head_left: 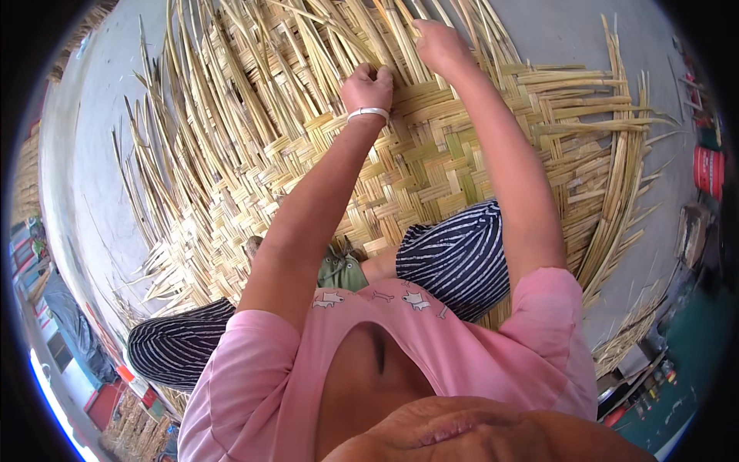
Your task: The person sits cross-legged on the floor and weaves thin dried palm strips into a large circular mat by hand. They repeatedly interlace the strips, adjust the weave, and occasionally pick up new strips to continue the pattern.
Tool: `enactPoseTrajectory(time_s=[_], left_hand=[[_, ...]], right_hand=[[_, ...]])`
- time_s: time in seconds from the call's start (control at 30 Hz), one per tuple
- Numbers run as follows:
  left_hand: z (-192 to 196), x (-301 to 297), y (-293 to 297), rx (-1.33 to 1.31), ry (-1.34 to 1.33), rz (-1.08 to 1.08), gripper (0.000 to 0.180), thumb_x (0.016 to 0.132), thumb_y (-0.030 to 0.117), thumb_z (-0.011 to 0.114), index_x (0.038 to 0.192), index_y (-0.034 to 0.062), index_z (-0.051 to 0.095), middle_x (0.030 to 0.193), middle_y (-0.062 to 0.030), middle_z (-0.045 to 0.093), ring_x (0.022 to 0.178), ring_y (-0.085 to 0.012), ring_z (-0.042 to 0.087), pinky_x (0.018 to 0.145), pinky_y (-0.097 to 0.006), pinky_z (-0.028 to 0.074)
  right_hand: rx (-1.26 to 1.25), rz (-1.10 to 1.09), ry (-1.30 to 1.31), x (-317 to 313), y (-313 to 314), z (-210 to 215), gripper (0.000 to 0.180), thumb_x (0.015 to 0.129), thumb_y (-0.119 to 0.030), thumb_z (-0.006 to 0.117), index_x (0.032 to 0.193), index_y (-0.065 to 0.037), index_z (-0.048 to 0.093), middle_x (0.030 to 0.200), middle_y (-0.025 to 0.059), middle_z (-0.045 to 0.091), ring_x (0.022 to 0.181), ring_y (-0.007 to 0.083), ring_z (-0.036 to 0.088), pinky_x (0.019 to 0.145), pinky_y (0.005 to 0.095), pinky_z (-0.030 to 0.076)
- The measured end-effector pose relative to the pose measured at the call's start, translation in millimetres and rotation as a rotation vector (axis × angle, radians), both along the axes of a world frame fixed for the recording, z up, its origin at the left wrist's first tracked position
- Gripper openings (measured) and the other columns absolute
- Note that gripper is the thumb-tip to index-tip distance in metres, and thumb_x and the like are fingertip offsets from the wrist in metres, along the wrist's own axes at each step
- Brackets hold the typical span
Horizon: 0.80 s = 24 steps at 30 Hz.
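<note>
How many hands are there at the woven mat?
2. The left hand, with a white bracelet around its wrist, is by the loose strips; the right hand is farther forward and right.

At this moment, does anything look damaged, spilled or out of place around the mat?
Nothing plainly stands out. The weave of the mat looks whole where visible; loose strips splay unevenly around its edges, but that suits ends not yet woven in.

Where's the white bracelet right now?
In the head view, the white bracelet is around the left wrist, just below the left hand and over the woven mat, in the picture's upper middle.
</note>
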<state>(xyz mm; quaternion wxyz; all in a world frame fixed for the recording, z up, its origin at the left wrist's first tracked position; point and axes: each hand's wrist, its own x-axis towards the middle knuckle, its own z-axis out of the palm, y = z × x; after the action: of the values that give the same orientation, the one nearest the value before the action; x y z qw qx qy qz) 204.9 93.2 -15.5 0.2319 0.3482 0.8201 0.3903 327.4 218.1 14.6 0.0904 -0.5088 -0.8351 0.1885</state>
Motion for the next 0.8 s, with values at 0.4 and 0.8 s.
enactPoseTrajectory(time_s=[0.4,0.8], left_hand=[[-44.9,-11.6,-0.1,0.048,0.16,-0.157,0.037,0.09,0.039,0.068,0.102,0.0041,0.067,0.091,-0.018,0.066,0.084,-0.0369,0.063,0.078,-0.048,0.052],[-30.4,-4.7,-4.8,0.06,0.033,-0.154,0.047,0.09,0.045,0.068,0.119,0.0081,0.065,0.113,-0.0195,0.067,0.103,-0.0415,0.063,0.092,-0.05,0.051]], right_hand=[[-0.412,-0.131,0.18,-51.8,128.4,-73.0,0.049,0.093,-0.039,0.072,0.12,0.001,0.07,0.103,0.0122,0.076,0.097,0.0265,0.072,0.09,0.0421,0.057],[-1.024,-0.177,0.994,-44.1,143.3,-89.3,0.023,0.099,-0.019,0.061,0.103,0.002,0.071,0.089,0.0194,0.073,0.079,0.0307,0.073,0.067,0.0482,0.06]])
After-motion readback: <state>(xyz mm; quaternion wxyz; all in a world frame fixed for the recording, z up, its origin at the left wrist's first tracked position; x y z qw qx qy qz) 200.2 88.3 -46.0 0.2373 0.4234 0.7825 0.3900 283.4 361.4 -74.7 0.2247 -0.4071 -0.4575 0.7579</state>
